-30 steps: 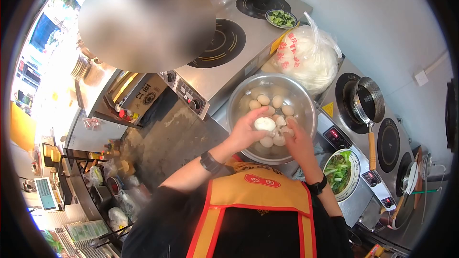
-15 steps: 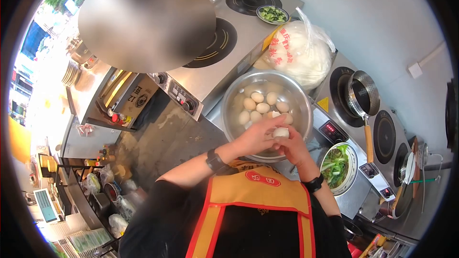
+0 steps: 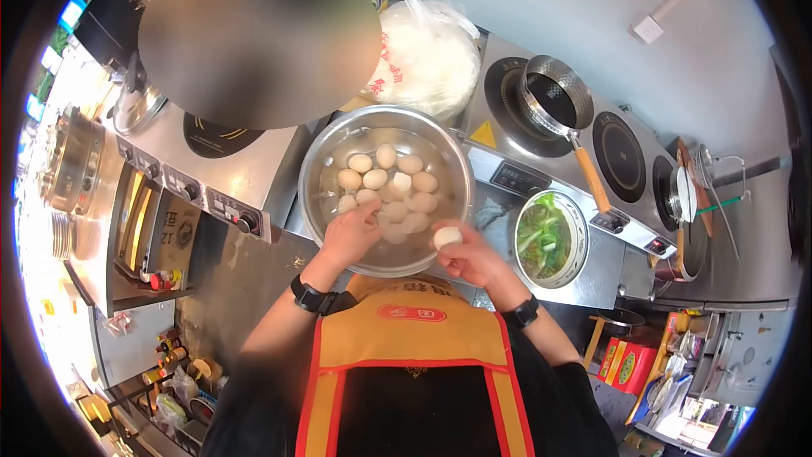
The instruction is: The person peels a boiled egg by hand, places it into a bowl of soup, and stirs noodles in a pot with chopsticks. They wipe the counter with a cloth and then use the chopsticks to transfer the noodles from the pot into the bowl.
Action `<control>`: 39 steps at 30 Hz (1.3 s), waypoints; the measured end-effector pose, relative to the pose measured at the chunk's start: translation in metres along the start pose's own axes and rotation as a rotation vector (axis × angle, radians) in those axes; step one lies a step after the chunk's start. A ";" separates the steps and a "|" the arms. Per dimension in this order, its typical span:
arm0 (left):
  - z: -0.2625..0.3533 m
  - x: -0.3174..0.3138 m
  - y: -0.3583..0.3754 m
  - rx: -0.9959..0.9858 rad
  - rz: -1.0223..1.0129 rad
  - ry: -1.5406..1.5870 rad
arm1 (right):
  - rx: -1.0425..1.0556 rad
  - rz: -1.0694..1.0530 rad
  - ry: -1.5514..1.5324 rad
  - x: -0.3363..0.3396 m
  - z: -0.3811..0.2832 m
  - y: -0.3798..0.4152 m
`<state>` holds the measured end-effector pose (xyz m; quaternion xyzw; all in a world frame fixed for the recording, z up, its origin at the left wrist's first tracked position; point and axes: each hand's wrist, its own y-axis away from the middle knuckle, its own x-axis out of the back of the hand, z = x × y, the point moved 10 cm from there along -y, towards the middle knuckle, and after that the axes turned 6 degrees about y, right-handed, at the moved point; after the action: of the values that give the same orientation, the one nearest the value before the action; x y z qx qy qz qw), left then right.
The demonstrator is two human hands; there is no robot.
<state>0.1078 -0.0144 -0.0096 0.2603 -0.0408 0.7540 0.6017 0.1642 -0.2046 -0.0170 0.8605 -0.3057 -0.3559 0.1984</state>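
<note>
A large steel bowl (image 3: 315,145) of water stands in front of me with several eggs (image 3: 375,178) in it, most with pale brown shells. Inside the near left rim is my left hand (image 3: 351,235), its fingers drawn together at the water; whatever they may hold is hidden. My right hand (image 3: 472,259) grips a smooth white peeled egg (image 3: 447,238) between thumb and fingers at the bowl's right edge. A white scrap of eggshell (image 3: 402,182) shows among the eggs.
To the right is a white bowl (image 3: 580,247) of green vegetables in liquid. Behind it, a steel pan (image 3: 565,125) with a wooden handle rests by the round hobs (image 3: 620,157). A full plastic bag (image 3: 436,63) sits beyond the steel bowl. A grey blur covers the upper left.
My hands, together around the white egg before, have come apart. The right hand has carried the egg toward the bowl's right rim; the left has lowered toward the water. My view has turned right.
</note>
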 end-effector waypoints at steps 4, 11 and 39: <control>0.010 0.000 -0.009 -0.113 0.048 -0.032 | 0.099 0.152 -0.047 0.044 0.002 0.037; 0.057 -0.022 -0.017 -0.317 -0.004 0.008 | 0.393 1.099 0.762 0.180 -0.037 0.142; 0.159 -0.366 0.087 0.022 -0.546 0.803 | 0.448 1.273 0.483 0.365 0.125 0.436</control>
<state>0.1328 -0.4219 -0.0124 -0.0439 0.2724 0.6098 0.7430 0.1090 -0.7842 -0.0359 0.5898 -0.7619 0.1007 0.2480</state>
